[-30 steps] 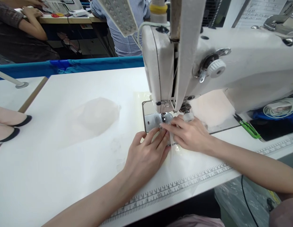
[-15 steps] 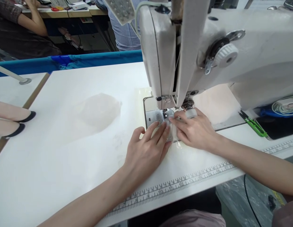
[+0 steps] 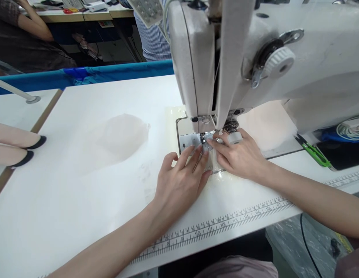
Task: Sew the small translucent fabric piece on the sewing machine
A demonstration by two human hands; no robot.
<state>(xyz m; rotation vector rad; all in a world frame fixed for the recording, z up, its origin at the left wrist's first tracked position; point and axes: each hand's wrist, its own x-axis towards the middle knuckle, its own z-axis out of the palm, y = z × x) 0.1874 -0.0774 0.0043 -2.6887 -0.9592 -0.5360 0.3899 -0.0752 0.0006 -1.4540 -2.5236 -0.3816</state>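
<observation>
My left hand (image 3: 181, 175) lies with fingers stretched out, their tips on the metal needle plate (image 3: 188, 141) of a white sewing machine (image 3: 197, 69). My right hand (image 3: 240, 156) is on the other side of the needle. Its index finger reaches to the presser foot (image 3: 202, 138), apart from the thumb. Another finger is partly hidden behind a small white round part (image 3: 234, 138). I see no cloth clearly held in either hand. Clear shiny film (image 3: 220, 175) covers the table beside the plate.
Pale pink fabric (image 3: 268, 125) lies under the machine arm. Green thread snips (image 3: 315, 152) are to its right. A faint beige patch (image 3: 121, 137) shows on the white table. Pale tubular pieces with black ends (image 3: 17, 143) lie at left. A printed ruler (image 3: 197, 233) runs along the front edge.
The view has shifted slightly. My right hand has moved a little, with its thumb slightly farther from my left fingers. My left hand stays almost in place.
</observation>
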